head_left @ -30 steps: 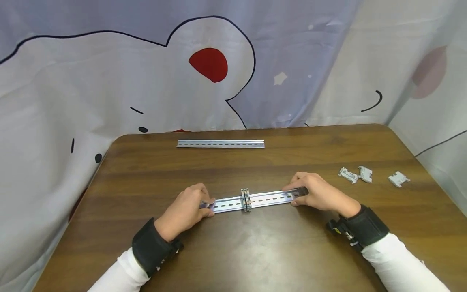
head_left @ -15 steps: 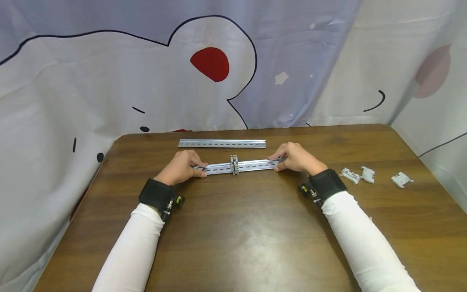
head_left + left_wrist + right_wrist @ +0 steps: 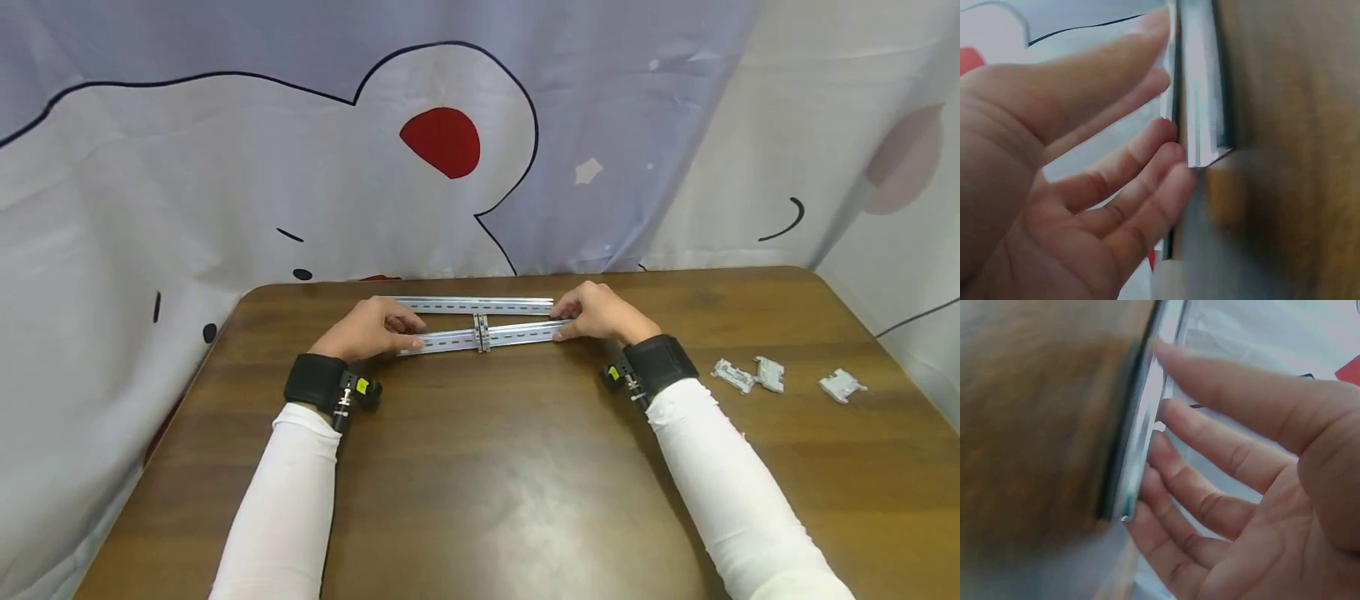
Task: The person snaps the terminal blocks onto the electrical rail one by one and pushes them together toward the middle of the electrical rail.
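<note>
A slotted metal DIN rail (image 3: pixel 521 335) lies on the table, slightly slanted, with two narrow terminal blocks (image 3: pixel 482 332) standing side by side across its middle. My left hand (image 3: pixel 369 328) is at its left end, thumb beside the rail and fingers loosely spread in the left wrist view. At the opposite end my right hand (image 3: pixel 600 313) has its thumb by the rail's near edge and its fingers apart behind it. Whether the fingertips still touch the metal is hard to tell. Just behind lies a second, bare DIN rail (image 3: pixel 480 306), its left end hidden by my left hand.
Several pale loose terminal blocks lie at the right: one block (image 3: pixel 732 376), a block beside it (image 3: pixel 770 374) and a separate block (image 3: pixel 842 385). The wooden table (image 3: pixel 480 467) ends at a printed curtain (image 3: pixel 322 183) behind.
Both hands have carried the rail with its blocks away from me, close in front of the bare rail. Their fingers have since loosened from its ends.
</note>
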`<state>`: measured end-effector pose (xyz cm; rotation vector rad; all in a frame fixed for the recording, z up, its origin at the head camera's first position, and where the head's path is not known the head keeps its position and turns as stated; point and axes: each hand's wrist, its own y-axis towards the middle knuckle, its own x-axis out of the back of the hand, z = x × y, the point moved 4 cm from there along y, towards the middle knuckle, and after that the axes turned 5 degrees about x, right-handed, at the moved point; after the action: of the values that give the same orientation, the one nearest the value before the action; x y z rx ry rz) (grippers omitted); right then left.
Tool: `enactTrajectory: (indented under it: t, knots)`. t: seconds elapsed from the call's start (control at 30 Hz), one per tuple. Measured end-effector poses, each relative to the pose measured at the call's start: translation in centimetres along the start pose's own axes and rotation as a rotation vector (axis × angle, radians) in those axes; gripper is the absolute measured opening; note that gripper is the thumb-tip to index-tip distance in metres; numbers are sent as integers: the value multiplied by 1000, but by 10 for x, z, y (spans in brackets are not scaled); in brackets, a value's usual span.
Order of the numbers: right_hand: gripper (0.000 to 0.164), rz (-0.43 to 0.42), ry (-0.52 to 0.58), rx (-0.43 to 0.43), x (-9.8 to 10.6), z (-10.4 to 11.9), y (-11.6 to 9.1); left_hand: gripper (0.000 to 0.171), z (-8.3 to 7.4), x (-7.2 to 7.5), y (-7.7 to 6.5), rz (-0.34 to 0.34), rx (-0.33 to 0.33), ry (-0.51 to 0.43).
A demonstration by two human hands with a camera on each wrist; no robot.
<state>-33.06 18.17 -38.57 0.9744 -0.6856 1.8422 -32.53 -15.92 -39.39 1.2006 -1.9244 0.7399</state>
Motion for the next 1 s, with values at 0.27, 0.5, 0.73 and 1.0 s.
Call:
enactTrajectory:
  t: [0.27,0.5,0.73,1.0]
  knots:
    - [37,-130,-113,-26,2,2,9,33,20,15,4,-214,181,20]
    - [31,-126,-134,7,-7,7,13,46,32,13,5,-249,254,47]
    - [20,-202,-118,-15,-6,17,11,24,38,17,3,-334,284,-45]
    - [6,-356,55,55,18,17,0,19,27,32,0,-405,176,-119]
